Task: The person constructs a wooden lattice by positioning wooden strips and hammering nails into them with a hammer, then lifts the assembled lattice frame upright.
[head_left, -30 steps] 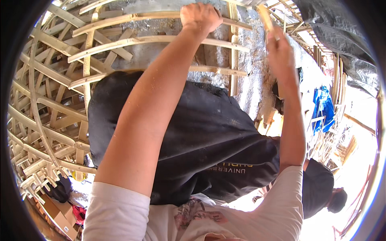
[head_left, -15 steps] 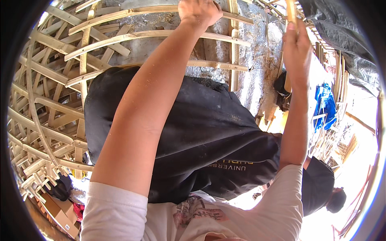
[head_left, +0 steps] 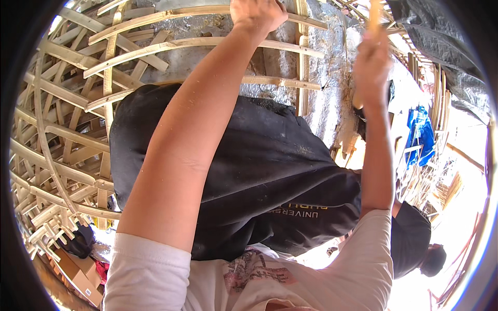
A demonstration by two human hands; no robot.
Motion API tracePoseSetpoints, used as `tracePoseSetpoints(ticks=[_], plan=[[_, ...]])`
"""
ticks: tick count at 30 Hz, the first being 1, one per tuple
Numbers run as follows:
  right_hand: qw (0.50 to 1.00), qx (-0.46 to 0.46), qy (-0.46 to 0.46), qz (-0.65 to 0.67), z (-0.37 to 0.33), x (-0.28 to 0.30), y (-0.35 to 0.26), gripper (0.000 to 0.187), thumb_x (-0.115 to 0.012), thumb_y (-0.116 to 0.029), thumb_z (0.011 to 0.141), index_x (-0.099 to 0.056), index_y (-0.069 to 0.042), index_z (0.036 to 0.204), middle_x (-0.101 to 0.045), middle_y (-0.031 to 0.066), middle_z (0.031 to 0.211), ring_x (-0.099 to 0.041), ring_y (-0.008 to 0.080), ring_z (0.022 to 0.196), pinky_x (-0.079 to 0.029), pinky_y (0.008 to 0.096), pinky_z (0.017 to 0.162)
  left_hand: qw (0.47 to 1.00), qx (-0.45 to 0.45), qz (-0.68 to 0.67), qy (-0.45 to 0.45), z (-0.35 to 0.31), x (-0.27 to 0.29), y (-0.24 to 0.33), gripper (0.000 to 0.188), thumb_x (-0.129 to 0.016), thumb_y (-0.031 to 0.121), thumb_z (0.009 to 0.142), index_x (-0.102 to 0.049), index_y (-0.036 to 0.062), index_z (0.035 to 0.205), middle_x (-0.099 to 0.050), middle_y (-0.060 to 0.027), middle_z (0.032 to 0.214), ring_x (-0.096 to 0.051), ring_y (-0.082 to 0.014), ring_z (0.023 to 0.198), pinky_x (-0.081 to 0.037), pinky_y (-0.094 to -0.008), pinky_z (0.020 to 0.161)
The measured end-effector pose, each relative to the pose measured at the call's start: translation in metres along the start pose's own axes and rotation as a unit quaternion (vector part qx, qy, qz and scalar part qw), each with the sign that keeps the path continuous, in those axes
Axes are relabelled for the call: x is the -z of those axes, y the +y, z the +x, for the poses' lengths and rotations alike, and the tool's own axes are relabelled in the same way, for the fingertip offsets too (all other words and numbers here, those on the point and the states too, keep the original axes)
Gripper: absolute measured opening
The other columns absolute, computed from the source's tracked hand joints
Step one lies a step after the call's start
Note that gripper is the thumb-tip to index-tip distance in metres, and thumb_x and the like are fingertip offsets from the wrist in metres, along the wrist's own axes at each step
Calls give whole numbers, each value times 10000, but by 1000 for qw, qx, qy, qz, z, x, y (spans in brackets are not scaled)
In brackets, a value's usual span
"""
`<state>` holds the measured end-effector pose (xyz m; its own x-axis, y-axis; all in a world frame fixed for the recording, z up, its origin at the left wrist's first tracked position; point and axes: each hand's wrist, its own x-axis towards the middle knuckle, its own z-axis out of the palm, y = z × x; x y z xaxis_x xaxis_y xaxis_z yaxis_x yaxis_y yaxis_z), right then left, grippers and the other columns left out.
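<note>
My left hand is at the top edge of the view, over the uppermost curved wooden slat. Its fingers look curled, but their tips and whatever is in them are hidden. To the right, my right hand is closed round the light wooden handle of a tool and is blurred by motion. The tool's head is out of the picture. Below my left hand, more slats cross an upright wooden strip, forming a frame.
Black cloth covers my lap. A wooden lattice fills the left side, with a cardboard box beneath it. Blue cloth hangs at the right, below dark sheeting. Another person in black is at the lower right.
My right hand, with the wooden-handled tool, has swung slightly left and down. My left hand has stayed at the top slat.
</note>
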<state>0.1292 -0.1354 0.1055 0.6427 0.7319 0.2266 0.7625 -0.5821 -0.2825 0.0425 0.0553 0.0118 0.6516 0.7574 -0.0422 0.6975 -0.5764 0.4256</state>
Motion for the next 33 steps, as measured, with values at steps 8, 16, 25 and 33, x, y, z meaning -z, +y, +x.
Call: tracePoseSetpoints(ticks=[8,16,25,33], plan=[[998,-21,0,61,12,18,-25,334,-451,-321,1024,-539,-37,1178,-648,193,740,-639,326,599,-469,424,539,1000,6,2,8,0,-1,-8,384,-435,319,910,-688,73,1060,-677,-198,1102,-647,-337,1023,-516,-469,828],[979,-73,-190,-18,6,-10,-5,247,-410,-310,1027,-520,-96,1084,-662,254,820,-664,453,785,-521,529,667,988,-78,118,60,4,-19,-18,364,-433,320,918,-704,93,1006,-694,-180,1056,-666,-333,964,-526,-453,789],[971,-46,-229,-52,-8,-19,-7,281,-384,-265,1029,-461,-86,1232,-644,249,726,-676,402,673,-508,492,546,995,-37,67,70,0,-14,-11,390,-405,321,939,-695,72,1017,-697,-174,1048,-671,-310,967,-532,-441,799],[999,1,33,-7,1,-13,-3,275,-387,-291,1034,-483,-69,1165,-655,222,712,-680,395,674,-503,528,564,996,-37,31,81,1,-11,-12,399,-416,355,931,-712,91,977,-707,-175,1001,-689,-305,897,-544,-435,720]])
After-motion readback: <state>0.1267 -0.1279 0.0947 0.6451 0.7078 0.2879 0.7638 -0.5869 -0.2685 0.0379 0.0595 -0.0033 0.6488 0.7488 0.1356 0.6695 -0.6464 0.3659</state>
